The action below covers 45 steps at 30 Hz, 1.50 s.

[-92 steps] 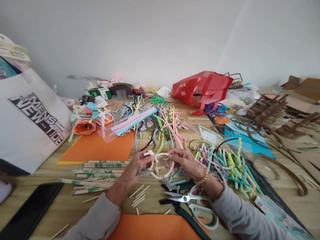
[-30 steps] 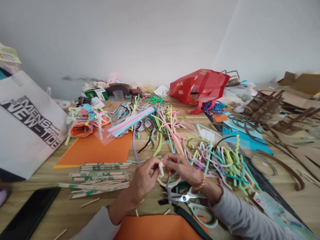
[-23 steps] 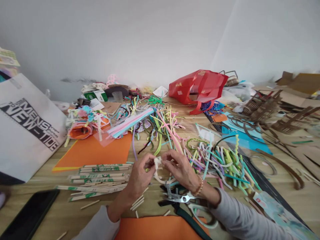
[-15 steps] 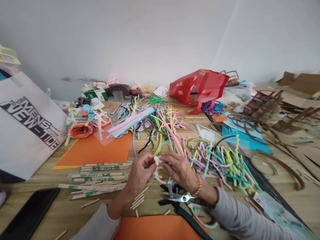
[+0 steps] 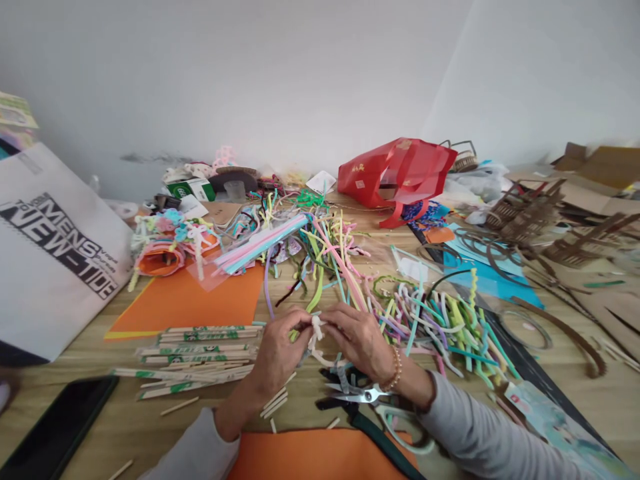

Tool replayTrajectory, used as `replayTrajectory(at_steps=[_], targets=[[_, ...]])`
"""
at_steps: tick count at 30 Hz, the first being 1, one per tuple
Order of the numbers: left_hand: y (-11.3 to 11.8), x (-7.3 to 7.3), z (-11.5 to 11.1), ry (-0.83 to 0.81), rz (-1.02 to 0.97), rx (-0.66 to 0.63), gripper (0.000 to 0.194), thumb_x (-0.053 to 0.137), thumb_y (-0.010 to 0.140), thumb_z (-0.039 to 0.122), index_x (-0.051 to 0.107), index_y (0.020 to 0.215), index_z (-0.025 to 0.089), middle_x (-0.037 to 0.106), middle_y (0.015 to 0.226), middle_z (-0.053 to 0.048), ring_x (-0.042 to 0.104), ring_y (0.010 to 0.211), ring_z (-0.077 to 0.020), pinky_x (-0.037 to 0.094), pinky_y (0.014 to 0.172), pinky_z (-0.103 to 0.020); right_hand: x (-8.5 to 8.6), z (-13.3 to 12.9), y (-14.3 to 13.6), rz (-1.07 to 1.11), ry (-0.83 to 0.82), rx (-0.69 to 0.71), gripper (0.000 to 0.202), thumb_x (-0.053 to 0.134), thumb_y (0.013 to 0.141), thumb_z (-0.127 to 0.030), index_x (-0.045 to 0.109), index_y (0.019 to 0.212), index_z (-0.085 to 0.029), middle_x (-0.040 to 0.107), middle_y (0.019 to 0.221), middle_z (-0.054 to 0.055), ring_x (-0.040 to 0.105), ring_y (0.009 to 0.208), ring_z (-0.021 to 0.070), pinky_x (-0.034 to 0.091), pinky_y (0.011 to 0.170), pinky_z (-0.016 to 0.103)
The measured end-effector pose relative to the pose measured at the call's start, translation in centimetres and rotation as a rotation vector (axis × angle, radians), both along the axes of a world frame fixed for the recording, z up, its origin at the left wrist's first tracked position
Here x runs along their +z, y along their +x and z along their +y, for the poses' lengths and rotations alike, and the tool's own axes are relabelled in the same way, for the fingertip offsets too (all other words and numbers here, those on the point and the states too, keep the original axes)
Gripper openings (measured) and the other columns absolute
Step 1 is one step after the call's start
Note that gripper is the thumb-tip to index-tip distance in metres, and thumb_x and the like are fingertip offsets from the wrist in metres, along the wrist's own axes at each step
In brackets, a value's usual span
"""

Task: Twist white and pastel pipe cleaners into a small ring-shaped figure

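Fingers of the left hand (image 5: pixel 278 352) and right hand (image 5: pixel 364 341) pinch nearly closed on a white fuzzy stem (image 5: pixel 317 328), seemingly light, soft and bendable, best held at its bunched top.

I'm wearing a long-sleeved top in pale grey, a soft-looking plain fabric with a faint cool tint. Its left sleeve (image 5: pixel 203 443) ends in a simple straight cuff above the wrist of my bare left hand (image 5: pixel 283 347). The matching right sleeve (image 5: pixel 480 427) is fuller and creased — soft folds run across it. Around the wrist of my bare right hand (image 5: pixel 363 343) sits a bracelet of small, round, shiny pinkish-gold beads (image 5: pixel 397 370) — a single slim band.
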State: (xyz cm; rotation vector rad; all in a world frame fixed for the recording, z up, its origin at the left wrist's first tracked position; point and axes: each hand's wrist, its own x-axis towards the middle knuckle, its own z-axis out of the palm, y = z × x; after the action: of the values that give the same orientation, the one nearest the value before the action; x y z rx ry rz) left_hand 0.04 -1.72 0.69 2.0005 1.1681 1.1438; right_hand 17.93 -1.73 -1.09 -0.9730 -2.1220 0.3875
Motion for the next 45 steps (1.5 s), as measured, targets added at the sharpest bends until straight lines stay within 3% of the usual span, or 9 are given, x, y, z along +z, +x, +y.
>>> replayTrajectory(at_steps=[7, 11, 15, 22, 26, 30, 38, 41, 45], targets=[[-0.2, -0.8, -0.1, 0.258, 0.104, -0.045, 0.014, 0.049, 0.086, 0.014, 0.062, 0.083, 0.019, 0.065, 0.08, -0.005, 0.063, 0.077, -0.0162, 0.049, 0.072, -0.025, 1.2, -0.3, -0.4, 0.245, -0.425, -0.053, 0.017, 0.058, 0.088, -0.027, 0.07, 0.091, -0.015, 0.067, 0.078, 0.004, 0.06, 0.07, 0.0151, 0.047, 0.063, 0.025], [-0.3, -0.9, -0.2, 0.271, 0.156, -0.084, 0.016, 0.049, 0.087, 0.014, 0.064, 0.088, 0.019, 0.066, 0.084, -0.007, 0.063, 0.082, -0.0176, 0.05, 0.076, -0.027, 0.8, 0.3, -0.2, 0.431, -0.772, 0.031, 0.027, 0.063, 0.083, -0.04, 0.067, 0.083, -0.013, 0.058, 0.063, -0.001, 0.05, 0.053, 0.0098, 0.042, 0.05, 0.021], [-0.3, -0.7, -0.1, 0.218, 0.12, -0.12, 0.016, 0.049, 0.087, 0.015, 0.065, 0.087, 0.019, 0.067, 0.084, -0.007, 0.063, 0.083, -0.0183, 0.05, 0.076, -0.028, 0.3, 0.8, 0.0, 0.535, -0.912, 0.089, 0.035, 0.069, 0.075, -0.047, 0.064, 0.076, -0.012, 0.053, 0.057, -0.003, 0.046, 0.048, 0.0073, 0.039, 0.047, 0.019], [0.1, 0.1, 0.1, -0.211, -0.108, 0.0, 0.013, 0.06, 0.081, 0.027, 0.064, 0.088, 0.017, 0.067, 0.081, -0.005, 0.062, 0.074, -0.017, 0.048, 0.068, -0.026, 0.8, 1.0, 0.1, 0.554, -0.856, 0.063, 0.032, 0.065, 0.079, -0.046, 0.064, 0.081, -0.014, 0.054, 0.058, -0.003, 0.044, 0.046, 0.0072, 0.04, 0.044, 0.019], [0.1, 0.2, 0.4, -0.51, -0.224, -0.094, 0.024, 0.062, 0.079, 0.037, 0.064, 0.074, 0.014, 0.06, 0.063, 0.0, 0.052, 0.057, -0.012, 0.039, 0.054, -0.022, 0.5, 1.0, 0.0, 0.599, -0.859, 0.045, 0.031, 0.065, 0.079, -0.045, 0.065, 0.081, -0.014, 0.056, 0.059, -0.003, 0.046, 0.046, 0.0075, 0.042, 0.044, 0.019], [-0.1, -0.3, 0.8, -0.714, -0.371, -0.242, 0.031, 0.062, 0.08, 0.042, 0.064, 0.069, 0.013, 0.061, 0.061, -0.001, 0.052, 0.056, -0.0118, 0.038, 0.057, -0.023, 0.2, 1.0, -0.1, 0.62, -0.88, 0.036, 0.029, 0.067, 0.077, -0.043, 0.065, 0.079, -0.014, 0.055, 0.058, -0.003, 0.046, 0.046, 0.0075, 0.042, 0.044, 0.02], [0.1, -0.9, 0.6, -0.833, -0.547, -0.246, 0.033, 0.068, 0.075, 0.044, 0.065, 0.089, 0.013, 0.065, 0.07, -0.003, 0.058, 0.061, -0.0138, 0.043, 0.061, -0.025, 0.1, 1.0, -0.3, 0.656, -0.895, 0.054, 0.03, 0.066, 0.078, -0.045, 0.065, 0.078, -0.015, 0.061, 0.059, -0.001, 0.046, 0.045, 0.0074, 0.04, 0.043, 0.019], [0.1, -0.9, 0.7, -0.864, -0.555, -0.27, 0.034, 0.07, 0.072, 0.044, 0.065, 0.086, 0.013, 0.063, 0.069, -0.002, 0.056, 0.06, -0.0128, 0.041, 0.058, -0.024, 0.0, 0.9, -0.4, 0.628, -0.873, 0.046, 0.031, 0.065, 0.079, -0.046, 0.065, 0.08, -0.014, 0.061, 0.06, -0.001, 0.046, 0.046, 0.0075, 0.039, 0.044, 0.019], [0.0, -0.8, 0.7, -0.913, -0.58, -0.297, 0.029, 0.07, 0.072, 0.042, 0.064, 0.079, 0.014, 0.059, 0.063, -0.001, 0.052, 0.056, -0.0114, 0.038, 0.055, -0.023, 0.6, 0.7, -0.3, 0.492, -0.697, 0.033, 0.029, 0.061, 0.084, -0.043, 0.067, 0.086, -0.015, 0.063, 0.07, 0.002, 0.054, 0.056, 0.0113, 0.045, 0.052, 0.022]])
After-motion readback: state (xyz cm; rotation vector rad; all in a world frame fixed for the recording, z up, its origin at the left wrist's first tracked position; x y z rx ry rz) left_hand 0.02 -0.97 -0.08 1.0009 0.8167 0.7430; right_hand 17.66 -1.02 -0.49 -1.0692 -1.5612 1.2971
